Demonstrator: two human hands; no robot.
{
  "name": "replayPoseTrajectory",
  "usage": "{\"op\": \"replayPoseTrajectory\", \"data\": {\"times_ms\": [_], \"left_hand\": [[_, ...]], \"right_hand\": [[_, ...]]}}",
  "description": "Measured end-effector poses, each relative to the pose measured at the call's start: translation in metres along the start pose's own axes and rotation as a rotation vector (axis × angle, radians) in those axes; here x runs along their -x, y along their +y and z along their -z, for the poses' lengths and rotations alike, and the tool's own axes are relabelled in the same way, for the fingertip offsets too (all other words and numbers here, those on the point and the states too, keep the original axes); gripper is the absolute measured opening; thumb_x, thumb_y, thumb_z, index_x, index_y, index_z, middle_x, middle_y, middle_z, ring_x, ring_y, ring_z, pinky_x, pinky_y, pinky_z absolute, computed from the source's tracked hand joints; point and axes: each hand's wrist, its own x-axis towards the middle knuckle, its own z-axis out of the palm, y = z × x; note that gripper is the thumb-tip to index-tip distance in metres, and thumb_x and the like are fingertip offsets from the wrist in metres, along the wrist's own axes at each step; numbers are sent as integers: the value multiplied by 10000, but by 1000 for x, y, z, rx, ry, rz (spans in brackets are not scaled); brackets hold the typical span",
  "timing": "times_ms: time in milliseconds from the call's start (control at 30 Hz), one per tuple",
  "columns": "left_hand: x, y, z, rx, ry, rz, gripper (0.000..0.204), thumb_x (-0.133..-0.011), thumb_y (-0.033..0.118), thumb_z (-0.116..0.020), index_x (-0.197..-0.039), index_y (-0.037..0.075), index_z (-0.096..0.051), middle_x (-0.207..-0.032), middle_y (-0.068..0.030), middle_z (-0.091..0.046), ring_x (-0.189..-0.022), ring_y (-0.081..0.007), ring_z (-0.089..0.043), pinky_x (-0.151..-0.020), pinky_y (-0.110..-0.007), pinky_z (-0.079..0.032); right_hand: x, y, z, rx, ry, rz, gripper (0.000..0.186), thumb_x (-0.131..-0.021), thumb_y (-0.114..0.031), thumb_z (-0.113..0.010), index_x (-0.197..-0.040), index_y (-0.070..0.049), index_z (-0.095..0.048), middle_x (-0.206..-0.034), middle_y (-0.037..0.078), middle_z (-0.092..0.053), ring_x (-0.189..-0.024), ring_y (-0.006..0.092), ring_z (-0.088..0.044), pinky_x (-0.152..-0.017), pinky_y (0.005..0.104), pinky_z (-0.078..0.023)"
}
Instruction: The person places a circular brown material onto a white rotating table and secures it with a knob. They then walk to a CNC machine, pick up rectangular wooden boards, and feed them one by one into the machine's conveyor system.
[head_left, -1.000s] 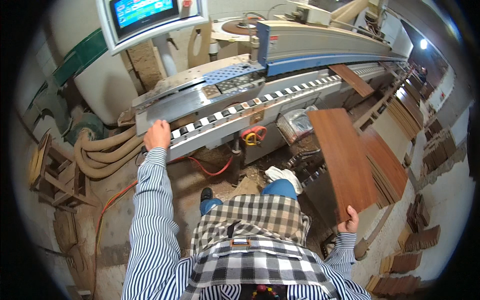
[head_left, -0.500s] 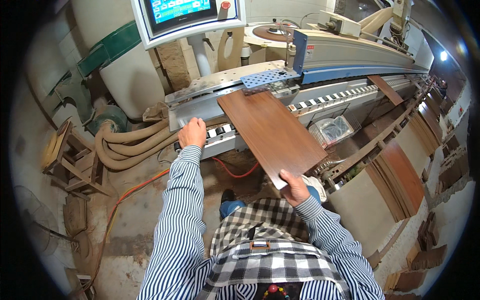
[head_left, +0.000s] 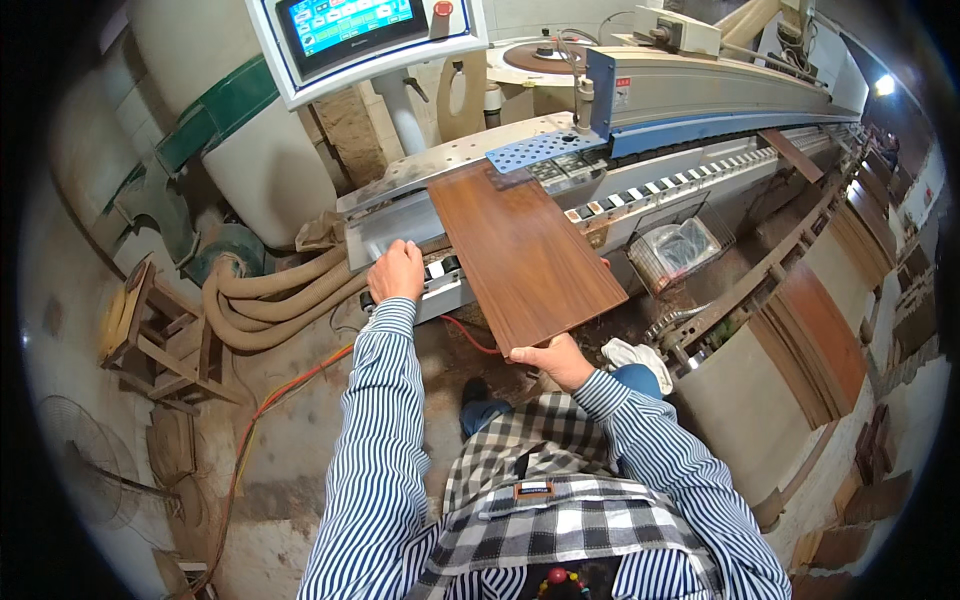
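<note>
A brown wood-grain panel [head_left: 520, 250] lies flat with its far end on the infeed table of the long edge-banding machine [head_left: 700, 100]. My right hand [head_left: 555, 358] grips the panel's near edge from below. My left hand [head_left: 396, 272] rests on the machine's metal front rail, just left of the panel, fingers curled on the rail. A blue perforated plate [head_left: 540, 150] sits at the panel's far corner. The conveyor track [head_left: 690, 180] with its row of pads runs off to the right.
A control screen [head_left: 350, 25] hangs above the machine. Beige dust hoses [head_left: 270, 300] and an orange cable [head_left: 290, 385] lie on the floor at left, beside a wooden stool [head_left: 160, 330]. A wire basket [head_left: 675, 250] hangs under the track. Stacked brown panels [head_left: 820, 330] stand at right.
The panel came from the stack at my right, swung left and up, and now lies with its far end on the infeed table. My left hand stayed on the rail.
</note>
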Motion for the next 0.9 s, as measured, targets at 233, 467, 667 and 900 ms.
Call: {"op": "replayPoseTrajectory", "data": {"times_ms": [233,467,667,900], "left_hand": [[1,1,1,-29,0,1,337,-864,333,-425,-798,50,-597,-781,-212,-626,-747,-385,-603,-690,-474,-463],[1,-1,-1,-31,34,-18,337,-860,324,-427,-775,46,-598,-769,-217,-622,-730,-389,-600,-677,-477,-463],[0,0,-2,-50,32,-15,333,-862,322,-425,-780,47,-594,-771,-216,-618,-734,-393,-595,-671,-484,-458],[1,2,-2,-75,31,-15,338,-865,325,-421,-791,45,-595,-771,-209,-621,-734,-390,-597,-681,-482,-461]], "right_hand": [[6,-1,10,-24,43,97,218,-794,-118,-654,-955,15,-593,-852,54,-629,-783,126,-577,-722,267,-469],[14,-9,39,-29,166,155,219,-826,-128,-617,-978,23,-569,-878,73,-621,-775,140,-586,-731,280,-475],[18,-12,84,-9,305,217,210,-841,-126,-600,-976,30,-557,-910,90,-619,-811,168,-603,-697,305,-518],[26,-28,129,-34,546,218,296,-863,-279,-588,-739,-12,-554,-613,64,-584,-545,122,-544,-535,244,-452]]}}
